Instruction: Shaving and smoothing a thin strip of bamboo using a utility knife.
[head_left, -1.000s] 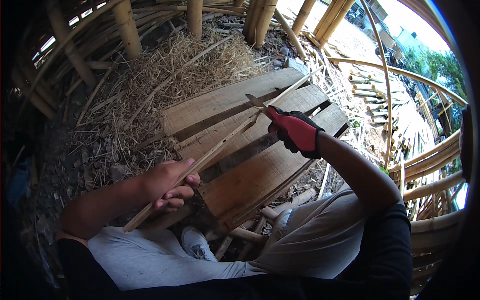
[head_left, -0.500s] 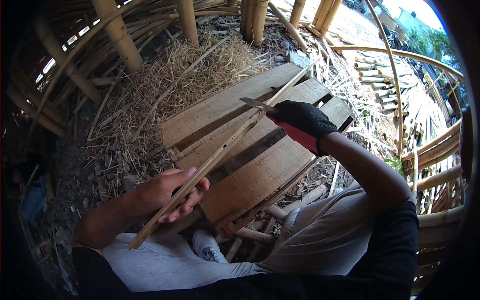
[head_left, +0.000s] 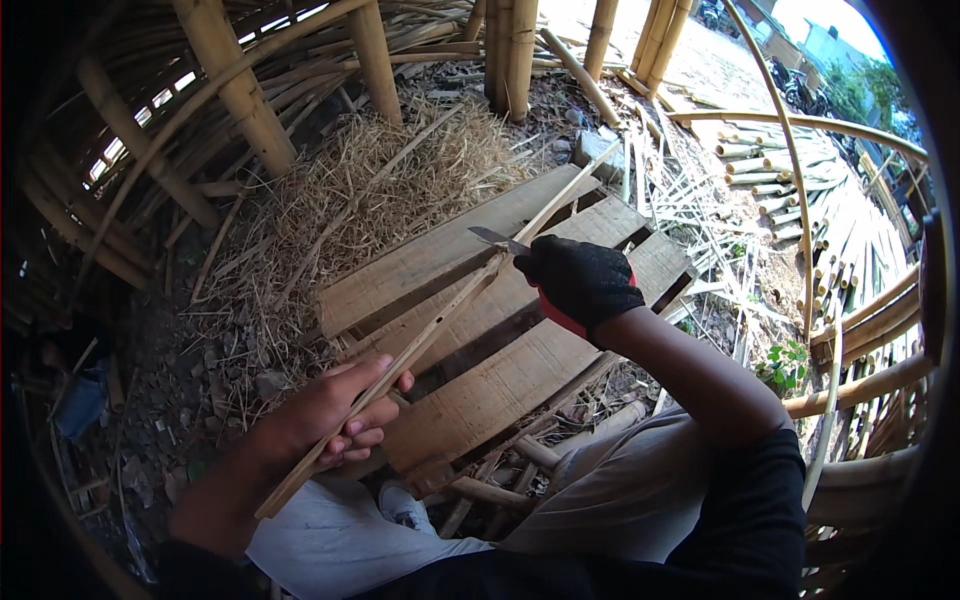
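A: Where's the bamboo strip point(head_left: 436, 329) rel. to grips?
B: Over the pallet point(head_left: 480, 402), long axis low-L to up-R. L hand point(head_left: 352, 408) pinches its near part, thumb on top, fingers under. R hand point(head_left: 585, 282), gloved, nearer far end, fist closed round knife point(head_left: 494, 239), handle hidden; blade crosswise at strip. Actual cut depth: can't tell.
A: Qty?
B: 1 strip, 1 knife, 1 pallet w/ 3 slats vis.

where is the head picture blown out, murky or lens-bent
Head view: glare whitens the pale sunlit ground at upper right; head view: shade obscures the dull blue object at far left; head view: the arched tan bamboo pole at right may be lens-bent or truly curved; head view: the grey metal knife blade looks fairly clear.
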